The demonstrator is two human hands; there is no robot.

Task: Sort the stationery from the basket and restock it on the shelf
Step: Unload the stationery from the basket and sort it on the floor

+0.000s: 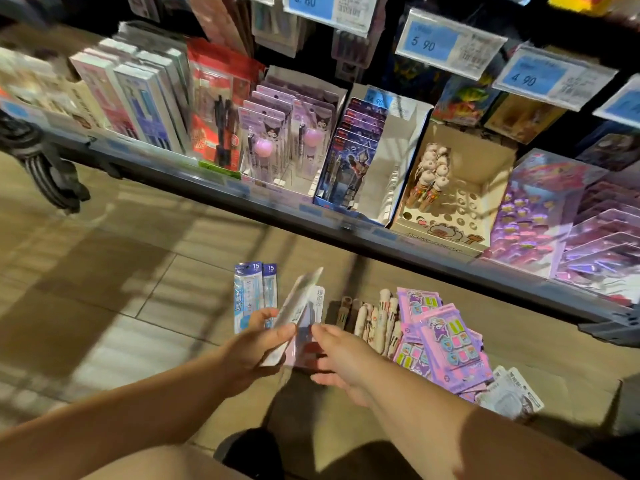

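My left hand (258, 344) grips a tilted flat blister pack (298, 306) above the floor. My right hand (341, 358) pinches the edge of a pinkish pack (304, 344) lying under it. Two blue pen packs (254, 292) lie on the tiles to the left. Cream character pens (379, 318) and a pile of purple sticker packs (446, 341) lie to the right. Above, the shelf (277, 206) holds purple pen packs (277, 133) in a box.
A cardboard display box (481, 188) with holes holds several character pens. Blue card packs (349, 161), a red pack (218, 102) and white boxes (138, 98) stand along the shelf. Price tags (446, 39) hang above. A black basket handle (45, 164) is at left. White packs (512, 393) lie at right.
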